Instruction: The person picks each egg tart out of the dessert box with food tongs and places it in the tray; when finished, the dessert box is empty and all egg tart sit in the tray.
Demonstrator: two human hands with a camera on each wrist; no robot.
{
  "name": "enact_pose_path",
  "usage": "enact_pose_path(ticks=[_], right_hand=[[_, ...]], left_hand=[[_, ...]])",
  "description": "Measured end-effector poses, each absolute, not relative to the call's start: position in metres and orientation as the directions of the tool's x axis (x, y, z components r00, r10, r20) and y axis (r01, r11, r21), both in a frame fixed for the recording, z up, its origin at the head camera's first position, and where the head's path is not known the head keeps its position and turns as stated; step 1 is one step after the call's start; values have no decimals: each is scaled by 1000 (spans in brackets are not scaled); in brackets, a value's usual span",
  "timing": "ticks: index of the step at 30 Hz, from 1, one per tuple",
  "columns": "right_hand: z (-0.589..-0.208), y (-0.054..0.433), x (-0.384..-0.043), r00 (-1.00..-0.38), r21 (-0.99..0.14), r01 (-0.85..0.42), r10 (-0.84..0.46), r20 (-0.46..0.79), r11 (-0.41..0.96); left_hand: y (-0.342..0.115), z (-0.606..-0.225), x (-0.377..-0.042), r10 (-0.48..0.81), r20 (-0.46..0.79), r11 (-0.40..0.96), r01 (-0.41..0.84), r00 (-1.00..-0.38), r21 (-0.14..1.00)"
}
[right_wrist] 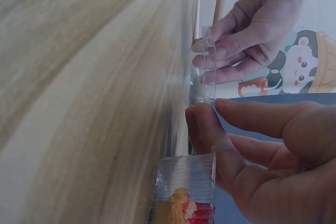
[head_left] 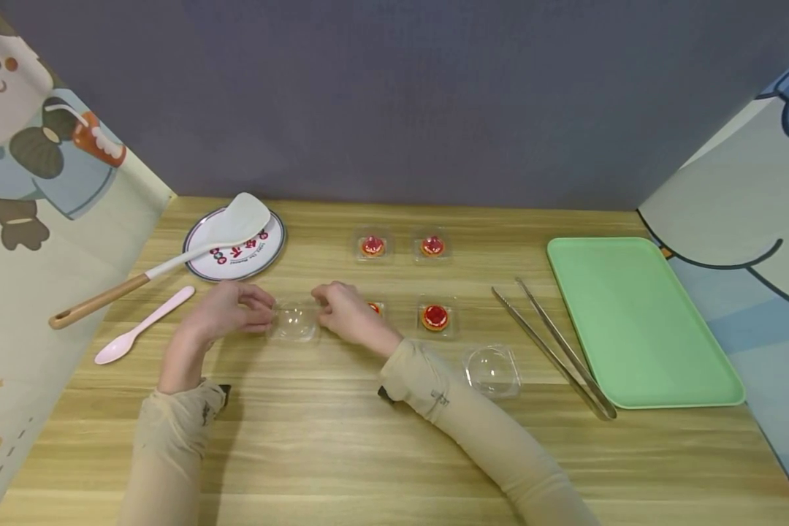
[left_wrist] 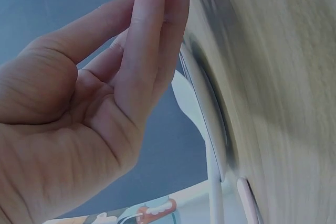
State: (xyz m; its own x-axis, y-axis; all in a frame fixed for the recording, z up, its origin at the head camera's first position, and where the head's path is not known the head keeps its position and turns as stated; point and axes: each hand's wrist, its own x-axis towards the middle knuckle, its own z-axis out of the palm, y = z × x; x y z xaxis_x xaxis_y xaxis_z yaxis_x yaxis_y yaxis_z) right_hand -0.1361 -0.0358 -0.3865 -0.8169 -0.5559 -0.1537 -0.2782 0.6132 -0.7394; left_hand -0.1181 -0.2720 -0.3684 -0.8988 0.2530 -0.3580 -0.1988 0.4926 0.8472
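Note:
Between both hands is a clear plastic container (head_left: 294,321), square with a round form in its middle, low over the wooden table. My left hand (head_left: 229,315) pinches its left edge; the right wrist view shows that hand's fingers (right_wrist: 231,51) on both sides of the rim. At the opposite edge, my right hand (head_left: 350,313) pinches with thumb and forefinger. A boxed tart (head_left: 375,308) lies partly hidden behind the right hand. To its right is another red-topped tart (head_left: 435,318) in a clear box. The left wrist view shows my left hand (left_wrist: 105,82) but little of the container.
Two more boxed tarts (head_left: 372,246) stand at the back. A loose clear lid (head_left: 493,371) lies beside the right forearm. Metal tongs (head_left: 552,343) and a green tray (head_left: 644,321) are right. Left are a plate (head_left: 239,263), a white spatula (head_left: 245,219) and a pink spoon (head_left: 145,325).

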Motion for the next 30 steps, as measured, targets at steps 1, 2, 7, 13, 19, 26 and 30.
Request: enact_pose_path(ticks=[1,2,7,13,19,26,30], right_hand=[[-386,-36,-136,-816,-737,-282,-557,-153,615],[-386,-36,-136,-815,-734,-284,-558,-153,617],[-386,-36,-135,-812,-719,-296,-562,-157,629],[-383,-35,-135,-816,-707,-293,-554,-167,644],[-377,-31,-135,-823,-685,-330,-553,-128,650],[-370,-23,-136,-836,-712,-318,-540,-101,626],[-361,-14,-139,-840,-746,-302,-536,-87,593]], left_hand=[[-272,-368,-118,253,-359,491,-201,-898,847],[-272,-368,-118,253,-361,489,-204,-898,848],[-271,-368,-118,255,-366,492,-205,-895,846],[-272,-369,-118,252,-372,496,-211,-893,842],[-273,-368,-118,252,-362,492,-203,-898,847],[-274,-367,-116,248,-344,506,-181,-906,843],[-275,-361,-115,224,-290,574,-114,-930,811]])
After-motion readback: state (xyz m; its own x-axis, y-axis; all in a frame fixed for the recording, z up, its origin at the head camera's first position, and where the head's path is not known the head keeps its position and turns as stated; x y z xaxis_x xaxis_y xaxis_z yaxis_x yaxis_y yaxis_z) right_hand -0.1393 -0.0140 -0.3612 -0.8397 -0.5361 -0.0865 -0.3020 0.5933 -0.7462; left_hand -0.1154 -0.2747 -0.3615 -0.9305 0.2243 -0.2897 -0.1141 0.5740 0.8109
